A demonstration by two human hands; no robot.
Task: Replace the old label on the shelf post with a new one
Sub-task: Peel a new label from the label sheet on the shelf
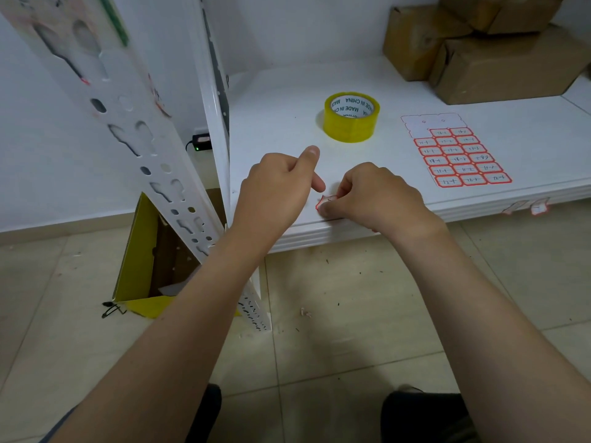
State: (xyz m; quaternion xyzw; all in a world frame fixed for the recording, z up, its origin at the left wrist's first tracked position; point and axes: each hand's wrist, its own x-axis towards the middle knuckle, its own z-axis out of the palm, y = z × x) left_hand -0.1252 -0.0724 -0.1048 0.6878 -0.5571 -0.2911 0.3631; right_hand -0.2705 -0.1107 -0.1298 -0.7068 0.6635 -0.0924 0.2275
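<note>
A small red-bordered white label lies at the front edge of the white shelf board, pinched by the fingertips of my right hand. My left hand hovers just left of it, fingers loosely curled, thumb raised, holding nothing. The white perforated shelf post rises at the left, with reddish residue near its upper part. A sheet of red-bordered handwritten labels lies on the board to the right, its top rows peeled off.
A roll of yellow-clear tape stands behind my hands. Cardboard boxes are stacked at the back right. An open yellow carton sits on the tiled floor beside the post. Old labels stick to the board's front edge.
</note>
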